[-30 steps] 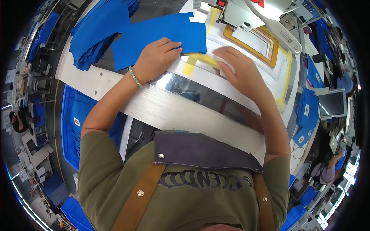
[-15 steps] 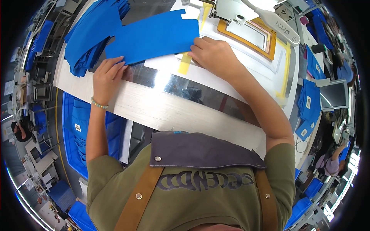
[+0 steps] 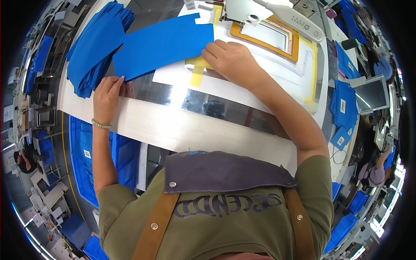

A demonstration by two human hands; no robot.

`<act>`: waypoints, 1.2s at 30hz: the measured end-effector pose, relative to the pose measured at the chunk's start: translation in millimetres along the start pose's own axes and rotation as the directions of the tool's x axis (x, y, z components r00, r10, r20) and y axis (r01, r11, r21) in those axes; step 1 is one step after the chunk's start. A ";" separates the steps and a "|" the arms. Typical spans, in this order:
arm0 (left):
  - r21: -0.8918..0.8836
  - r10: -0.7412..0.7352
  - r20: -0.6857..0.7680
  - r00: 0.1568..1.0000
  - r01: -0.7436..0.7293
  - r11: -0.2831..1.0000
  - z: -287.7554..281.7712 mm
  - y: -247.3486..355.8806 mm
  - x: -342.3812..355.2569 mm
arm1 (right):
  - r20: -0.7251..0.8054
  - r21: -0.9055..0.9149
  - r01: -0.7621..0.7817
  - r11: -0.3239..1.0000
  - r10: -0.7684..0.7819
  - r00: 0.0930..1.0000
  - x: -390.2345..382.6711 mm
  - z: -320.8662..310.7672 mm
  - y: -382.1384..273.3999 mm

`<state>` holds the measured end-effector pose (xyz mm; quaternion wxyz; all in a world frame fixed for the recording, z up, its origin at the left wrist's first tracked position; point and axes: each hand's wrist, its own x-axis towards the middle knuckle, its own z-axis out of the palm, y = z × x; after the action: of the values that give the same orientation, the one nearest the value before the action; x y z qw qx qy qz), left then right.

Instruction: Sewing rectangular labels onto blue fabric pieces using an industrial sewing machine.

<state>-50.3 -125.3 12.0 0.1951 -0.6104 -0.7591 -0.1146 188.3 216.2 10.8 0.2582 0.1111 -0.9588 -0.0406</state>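
Observation:
A flat blue fabric panel (image 3: 162, 45) with a notched far right corner lies over the worktop and a white sheet. My left hand (image 3: 107, 97) pinches its near left corner between thumb and fingertips, by the table's front edge. At the panel's right end, my right hand (image 3: 229, 60) grips the edge with curled fingers; what lies under those fingers is hidden. Just left of the panel a heap of folded blue fabric pieces (image 3: 93, 56) is stacked, touching or overlapping its left end.
A white machine head (image 3: 242, 13) stands at the back, beside an orange-yellow frame (image 3: 294, 52) on white sheets. Yellow tape (image 3: 197, 76) crosses the sheet near my right hand. A blue crate (image 3: 78, 169) sits below the table's left side. Labelled blue pieces (image 3: 342, 104) and a monitor (image 3: 372, 96) are at right.
The whole view has shifted a little. My left hand has drawn the panel's near left corner slightly toward me and left. My right hand keeps its grip at the right end.

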 end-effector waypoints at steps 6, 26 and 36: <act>0.036 0.189 -0.002 0.982 -0.189 0.981 30.3 -14.3 59.0 | 0.000 -0.152 -0.038 0.988 0.038 0.999 -24.5 -15.3 26.0; -0.118 0.539 -0.127 0.833 -0.552 0.825 109.2 107.0 205.1 | 0.032 -0.355 -0.417 0.837 0.456 0.889 -180.4 -94.2 64.5; -0.362 0.294 -0.054 0.954 -0.293 0.885 91.5 121.0 191.7 | -0.108 -0.022 -0.699 0.715 0.693 0.712 -206.7 -112.4 38.7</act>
<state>18.7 109.2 5.7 0.0920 -0.7439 -0.6235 -0.2222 411.6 299.9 12.7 0.3017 -0.2643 -0.9154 0.0353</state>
